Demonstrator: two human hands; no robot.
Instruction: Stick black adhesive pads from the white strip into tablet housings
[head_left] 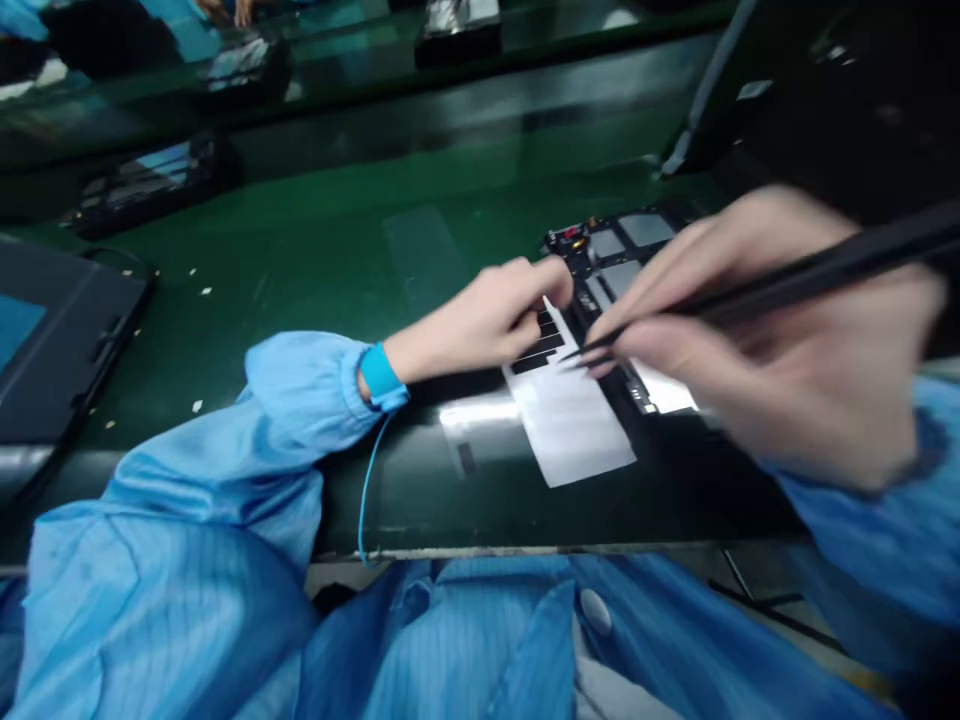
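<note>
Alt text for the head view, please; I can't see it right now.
The left hand touches a white strip with black bars, which lies against an open electronic device. The right hand holds black tweezers with their tips beside the strip, above a green work surface.

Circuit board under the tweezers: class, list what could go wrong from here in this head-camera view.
The black tweezers in the right hand have fine tips just above the circuit board, so a slip could scratch it. The bare left hand touches the black strips on the white strip, and might smudge or shift them. The blue wrist strap's loose cord could snag.
</note>
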